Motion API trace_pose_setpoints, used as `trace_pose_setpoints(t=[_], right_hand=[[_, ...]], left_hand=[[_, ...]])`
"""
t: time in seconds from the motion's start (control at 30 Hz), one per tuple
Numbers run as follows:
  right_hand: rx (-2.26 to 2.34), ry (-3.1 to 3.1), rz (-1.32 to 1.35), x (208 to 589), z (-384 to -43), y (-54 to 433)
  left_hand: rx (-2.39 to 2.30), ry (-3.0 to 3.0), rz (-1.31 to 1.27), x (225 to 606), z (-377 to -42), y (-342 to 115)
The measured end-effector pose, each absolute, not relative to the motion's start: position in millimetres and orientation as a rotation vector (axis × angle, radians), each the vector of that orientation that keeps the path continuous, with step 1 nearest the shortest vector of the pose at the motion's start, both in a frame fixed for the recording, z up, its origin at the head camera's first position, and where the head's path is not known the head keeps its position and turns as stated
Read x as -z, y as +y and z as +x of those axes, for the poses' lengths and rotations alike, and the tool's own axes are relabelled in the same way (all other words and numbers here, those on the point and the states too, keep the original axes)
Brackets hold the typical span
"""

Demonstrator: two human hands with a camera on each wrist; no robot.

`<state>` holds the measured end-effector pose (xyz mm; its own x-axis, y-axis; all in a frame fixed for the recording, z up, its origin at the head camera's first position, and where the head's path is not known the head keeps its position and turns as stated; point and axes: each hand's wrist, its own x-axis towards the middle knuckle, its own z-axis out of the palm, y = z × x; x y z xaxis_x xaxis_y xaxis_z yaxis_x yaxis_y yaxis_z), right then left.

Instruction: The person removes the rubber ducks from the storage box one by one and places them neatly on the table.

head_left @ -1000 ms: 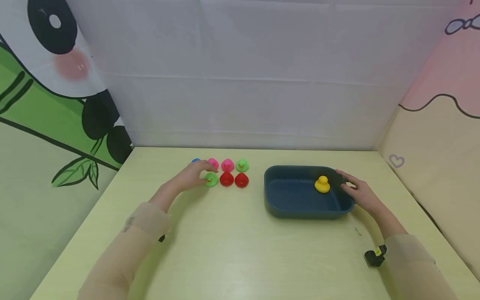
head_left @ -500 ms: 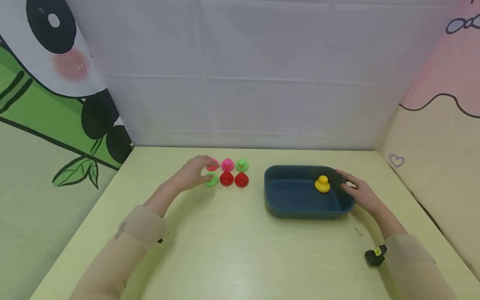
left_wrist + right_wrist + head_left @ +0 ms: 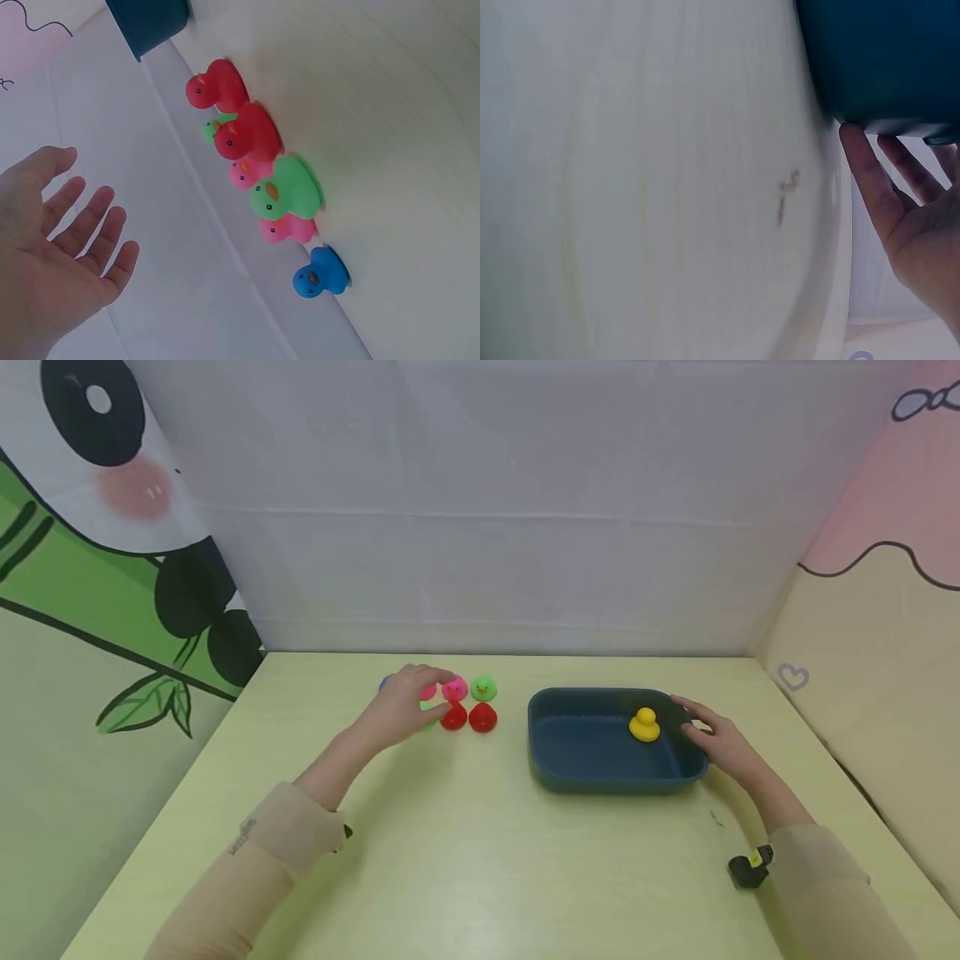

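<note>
My left hand (image 3: 401, 706) hovers over a group of small toy ducks, fingers spread, nothing held. Two red ducks (image 3: 483, 718) stand at the front right, with a pink duck (image 3: 454, 689) and a green duck (image 3: 484, 687) behind. The hand partly covers another pink and another green duck (image 3: 289, 187). A blue duck (image 3: 322, 272) stands at the group's left end. My right hand (image 3: 723, 747) touches the right end of a dark blue basin (image 3: 600, 783), its extended fingertips against the wall in the right wrist view. One yellow duck (image 3: 644, 727) sits inside the basin.
The pale wooden table (image 3: 480, 860) reaches back to a white cloth wall (image 3: 480, 577). Printed panels flank it at left and right. A small black wrist device (image 3: 748, 870) shows beside the right sleeve.
My left hand has shifted right across the ducks, now nearer the red ones, and the blue duck shows again behind it. My right hand and the basin stay put.
</note>
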<state>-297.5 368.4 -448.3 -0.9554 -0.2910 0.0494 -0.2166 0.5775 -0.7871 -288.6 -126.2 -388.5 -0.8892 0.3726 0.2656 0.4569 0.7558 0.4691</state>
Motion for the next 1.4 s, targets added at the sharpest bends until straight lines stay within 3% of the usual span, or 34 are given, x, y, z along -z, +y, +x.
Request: trace_pose_setpoints(t=[0.4, 0.9, 1.4], right_hand=[[1.326, 2.722, -0.426, 451, -300, 368], [1.318, 2.664, -0.514, 448, -360, 389], [1.342, 2.651, -0.483, 447, -355, 384]], left_hand=[[0.932, -2.675, -0.631, 382, -277, -97], [1.074, -2.423, -0.613, 376, -297, -35], [1.208, -2.333, -0.681, 374, -302, 6]])
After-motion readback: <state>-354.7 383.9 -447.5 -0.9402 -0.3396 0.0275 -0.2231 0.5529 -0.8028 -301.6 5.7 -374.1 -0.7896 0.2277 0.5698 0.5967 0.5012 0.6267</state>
